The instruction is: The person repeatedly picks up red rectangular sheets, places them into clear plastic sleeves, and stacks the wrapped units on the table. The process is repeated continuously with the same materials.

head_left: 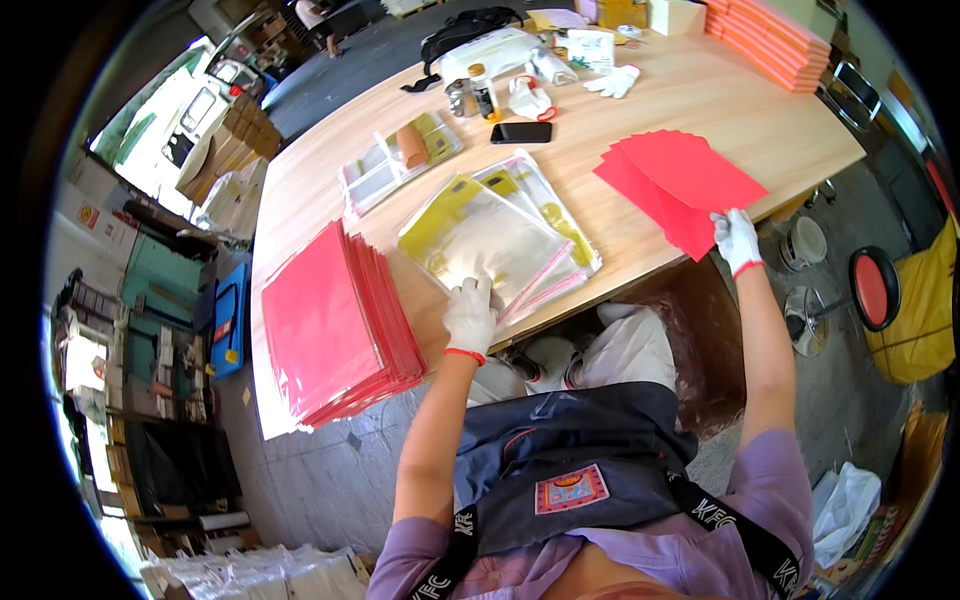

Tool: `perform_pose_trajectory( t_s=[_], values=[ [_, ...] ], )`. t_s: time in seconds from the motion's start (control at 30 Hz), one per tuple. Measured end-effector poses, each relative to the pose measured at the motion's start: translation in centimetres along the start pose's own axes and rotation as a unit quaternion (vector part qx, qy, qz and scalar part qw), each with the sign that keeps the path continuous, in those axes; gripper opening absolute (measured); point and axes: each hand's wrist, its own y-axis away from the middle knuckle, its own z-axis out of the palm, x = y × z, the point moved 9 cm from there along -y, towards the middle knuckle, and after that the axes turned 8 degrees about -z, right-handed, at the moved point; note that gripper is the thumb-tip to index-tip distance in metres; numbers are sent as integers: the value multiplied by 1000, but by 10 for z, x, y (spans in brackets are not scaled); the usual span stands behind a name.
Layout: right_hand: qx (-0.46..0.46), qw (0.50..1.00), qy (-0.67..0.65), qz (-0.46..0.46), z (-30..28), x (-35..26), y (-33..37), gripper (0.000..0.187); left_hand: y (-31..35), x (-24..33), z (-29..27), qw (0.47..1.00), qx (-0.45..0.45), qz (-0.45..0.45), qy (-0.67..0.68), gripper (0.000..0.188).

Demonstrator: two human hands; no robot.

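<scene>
My left hand (pixel 470 318), in a white glove with a red cuff, is at the near edge of a loose pile of clear plastic bags. Its bent fingers pinch the top clear plastic bag (pixel 490 240), which has a yellow-green printed end. At the table's right front edge, my right hand (pixel 738 242), gloved the same way, grips the near corner of a red sheet (pixel 690 170). That sheet lies in a fanned-out set of red sheets. To the left stands a tall stack of red sheets in clear bags (pixel 325 320).
More bags with a brown roll (pixel 411 146) lie farther back. A black phone (pixel 521 133), jars (pixel 482 92) and spare white gloves (pixel 612 81) are beyond. Orange-pink stacked slabs (pixel 768 45) stand at the far right. A stool (pixel 874 288) is right of the table.
</scene>
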Motion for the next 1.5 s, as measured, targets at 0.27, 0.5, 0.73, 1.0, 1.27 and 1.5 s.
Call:
perform_pose_trajectory(
  t_s=[0.27,0.5,0.73,1.0,1.27,1.5],
  values=[
    [-124,983,23,132,36,-10,170,29,14,-48,-5,977,79,-13,197,22],
    [-235,908,-82,336,56,48,270,29,18,-48,-19,975,136,-10,173,10],
    [-167,919,-174,312,50,81,289,28,15,-39,-30,936,72,93,330,21],
    [-181,947,-110,240,91,77,319,22,26,-34,-40,947,140,93,275,29],
    [-214,950,-67,219,115,56,342,31,38,-18,109,350,44,-143,925,47],
    [-246,934,-9,259,114,58,343,32,70,46,157,459,-216,-35,861,58]
  ],
)
